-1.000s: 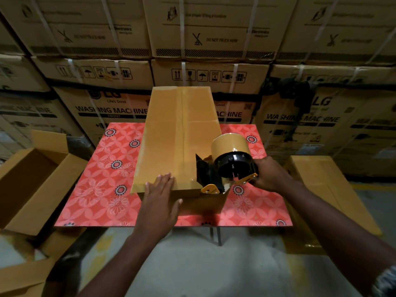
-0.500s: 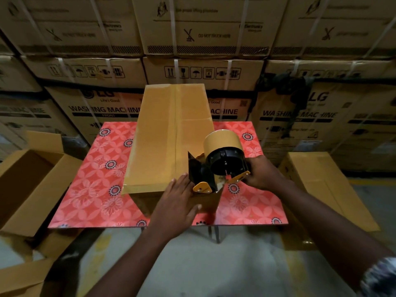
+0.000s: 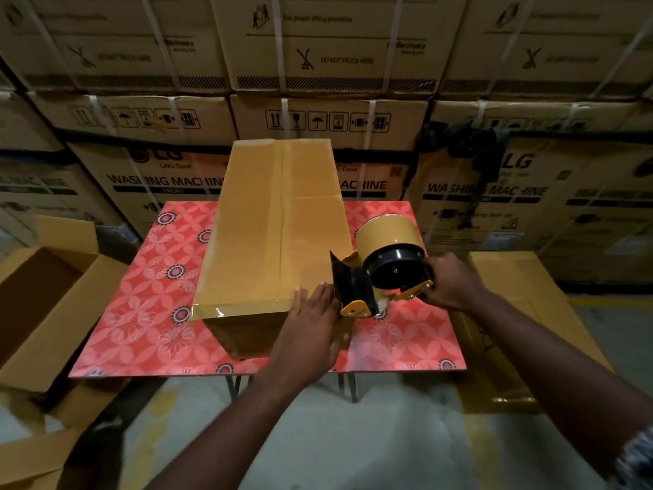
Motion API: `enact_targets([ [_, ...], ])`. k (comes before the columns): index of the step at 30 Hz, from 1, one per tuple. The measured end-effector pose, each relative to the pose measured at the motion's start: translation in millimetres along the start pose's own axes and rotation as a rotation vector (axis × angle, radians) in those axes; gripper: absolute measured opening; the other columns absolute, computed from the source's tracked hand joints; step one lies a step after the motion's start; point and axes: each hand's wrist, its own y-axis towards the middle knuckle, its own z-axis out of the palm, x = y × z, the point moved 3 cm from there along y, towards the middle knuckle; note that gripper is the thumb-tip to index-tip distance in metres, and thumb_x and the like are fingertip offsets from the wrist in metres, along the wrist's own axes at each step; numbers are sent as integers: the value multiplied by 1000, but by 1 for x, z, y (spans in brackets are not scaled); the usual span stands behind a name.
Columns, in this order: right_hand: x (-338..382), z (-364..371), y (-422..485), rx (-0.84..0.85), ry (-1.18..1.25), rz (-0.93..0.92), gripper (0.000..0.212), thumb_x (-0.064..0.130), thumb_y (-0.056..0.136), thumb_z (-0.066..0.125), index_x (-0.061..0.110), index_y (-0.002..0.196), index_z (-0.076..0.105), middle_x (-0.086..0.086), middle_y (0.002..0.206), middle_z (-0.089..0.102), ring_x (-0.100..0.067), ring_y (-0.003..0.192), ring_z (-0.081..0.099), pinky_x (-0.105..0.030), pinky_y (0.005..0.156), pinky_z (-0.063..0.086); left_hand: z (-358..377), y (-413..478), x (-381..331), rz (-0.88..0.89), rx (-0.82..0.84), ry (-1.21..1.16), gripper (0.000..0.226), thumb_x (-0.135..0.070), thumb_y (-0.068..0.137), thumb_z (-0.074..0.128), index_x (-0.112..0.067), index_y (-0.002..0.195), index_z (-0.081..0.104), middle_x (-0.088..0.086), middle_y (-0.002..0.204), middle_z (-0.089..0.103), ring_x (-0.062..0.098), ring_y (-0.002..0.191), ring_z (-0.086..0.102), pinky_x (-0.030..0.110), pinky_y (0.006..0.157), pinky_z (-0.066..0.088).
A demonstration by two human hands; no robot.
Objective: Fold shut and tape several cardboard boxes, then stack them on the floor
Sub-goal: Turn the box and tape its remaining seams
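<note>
the cardboard box (image 3: 268, 242) lies on the red flowered table (image 3: 148, 313), flaps shut. its long axis runs straight from the near edge toward the far wall of washing machine cartons (image 3: 318, 47). a glossy strip of tape runs down the centre seam, and the film looks to fold over the near edge.

both hands are at the near right corner of the box. the left hand (image 3: 307, 334) is flat, fingers straight and together. it presses on that corner and down the near end face. the right hand (image 3: 448, 284) is curled round the handle of the tape dispenser (image 3: 381, 274), which sits just beside the box's right side with its blade end turned toward the left hand. whether the tape is cut free i can't tell from here.

to my eye this box is about sealed, so stacking comes next. the left hand is already on the box, the right is busy with the dispenser. a closed box (image 3: 512, 313) sits on the floor to the right, near the right arm, so the long box would swing that way. an open box (image 3: 46, 313) waits on the floor to the left.
</note>
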Motion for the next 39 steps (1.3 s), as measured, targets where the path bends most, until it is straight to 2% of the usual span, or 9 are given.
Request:
enact_targets([
  [5,-2,-1,-2,-40,67,-58,18,30,68,66,34,68,49,14,60,50,-13,53,52,-21,53,33,13,7,-1,36,-38,-1,64,-50,99,33,-25,157,32,0,167,19,17,155,5,48,126,4],
  [9,-6,4,-3,-60,91,-56,10,17,70,75,16,72,65,11,63,54,-14,53,52,-17,53,33,16,7,7,9,-110,-71,50,-44,100,47,-26,147,49,-2,163,33,12,153,15,44,126,16],
  [11,-9,4,-3,-49,99,-50,11,29,70,69,26,68,59,14,59,53,-10,49,51,-17,50,34,14,7,6,-14,-148,-115,48,-46,100,49,-22,141,56,-1,160,36,11,152,20,41,124,14],
  [13,-19,5,-4,-23,86,-24,14,39,69,63,30,66,53,10,57,58,-13,47,56,-26,46,42,11,6,4,-34,-170,-166,53,-48,100,49,-19,145,52,-5,159,30,8,150,21,39,123,12],
  [18,-64,-1,-14,26,9,78,36,47,66,65,14,80,71,2,68,70,-17,60,68,-42,54,56,13,6,5,-68,-140,-228,58,-48,100,42,-32,156,34,-13,162,28,2,152,17,36,126,10],
  [23,-79,-10,-24,69,-109,161,20,24,71,83,16,81,68,9,65,63,-17,59,64,-41,61,57,15,8,6,-77,-162,-242,57,-50,100,40,-32,154,39,-13,161,32,2,151,19,33,125,7],
  [28,-61,15,-7,195,-201,197,32,46,68,67,20,86,70,-4,75,72,-27,71,71,-35,61,57,16,9,4,-112,-184,-290,58,-52,98,38,-31,152,43,-12,160,33,1,150,19,32,124,6],
  [33,-59,22,-2,160,-224,214,23,35,72,75,17,85,71,-9,81,73,-31,78,71,-31,62,50,13,11,1,-139,-183,-318,58,-52,98,37,-31,151,45,-12,160,34,-3,147,16,30,123,3],
  [39,-73,43,-11,211,-331,280,36,46,75,68,23,103,70,-7,93,74,-31,90,72,-32,68,52,11,10,0,-145,-151,-311,56,-49,99,41,-32,152,43,-15,160,31,-7,145,10,27,123,-1],
])
